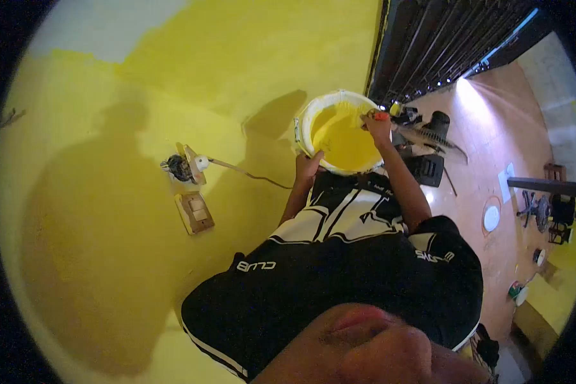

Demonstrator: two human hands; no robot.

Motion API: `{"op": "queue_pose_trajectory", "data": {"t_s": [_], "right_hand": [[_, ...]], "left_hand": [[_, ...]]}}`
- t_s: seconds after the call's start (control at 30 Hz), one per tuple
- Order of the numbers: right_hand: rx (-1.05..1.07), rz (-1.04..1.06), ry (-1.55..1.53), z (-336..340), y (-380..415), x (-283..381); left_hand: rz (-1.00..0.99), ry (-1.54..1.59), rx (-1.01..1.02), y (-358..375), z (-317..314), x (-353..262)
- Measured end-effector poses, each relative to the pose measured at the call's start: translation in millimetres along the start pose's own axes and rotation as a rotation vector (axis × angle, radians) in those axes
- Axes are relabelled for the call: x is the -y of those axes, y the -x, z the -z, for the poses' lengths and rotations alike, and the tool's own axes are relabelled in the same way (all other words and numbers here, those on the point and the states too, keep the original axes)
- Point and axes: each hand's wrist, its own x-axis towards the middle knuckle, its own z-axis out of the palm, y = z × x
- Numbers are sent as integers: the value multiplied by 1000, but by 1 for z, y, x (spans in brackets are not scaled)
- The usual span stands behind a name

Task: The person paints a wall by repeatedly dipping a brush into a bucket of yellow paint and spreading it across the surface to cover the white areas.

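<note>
A white bucket [303, 121] holds bright yellow paint [345, 144], with streaks on its inner wall. My left hand [309, 165] grips the near-left rim, thumb over the edge and fingers hidden outside. At the right rim, my right hand [378, 128] is closed around a paintbrush with an orange-red handle [381, 116]. The brush's head is hard to make out against the yellow paint. The bucket is close in front of my black and white shirt [339, 275].
To the left is a yellow wall [237, 77] with a pale patch [102, 29]. An open socket with loose wires [179, 168] and a switch plate [195, 212] are on it. Dark slatted metal [429, 45] stands ahead. Black items [425, 168] lie on the tiled floor [467, 141].
</note>
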Motion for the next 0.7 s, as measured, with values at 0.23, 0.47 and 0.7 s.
{"op": "queue_pose_trajectory", "data": {"t_s": [0.23, 0.47, 0.7], "right_hand": [[56, -80, 97, 6, -8, -35], [217, 85, 476, -10, -28, -78], [348, 258, 583, -42, -32, -71]], "left_hand": [[54, 34, -25, 10, -11, -8], [3, 82, -32, 12, -10, -5], [-27, 20, 34, 15, -9, -13]]}}
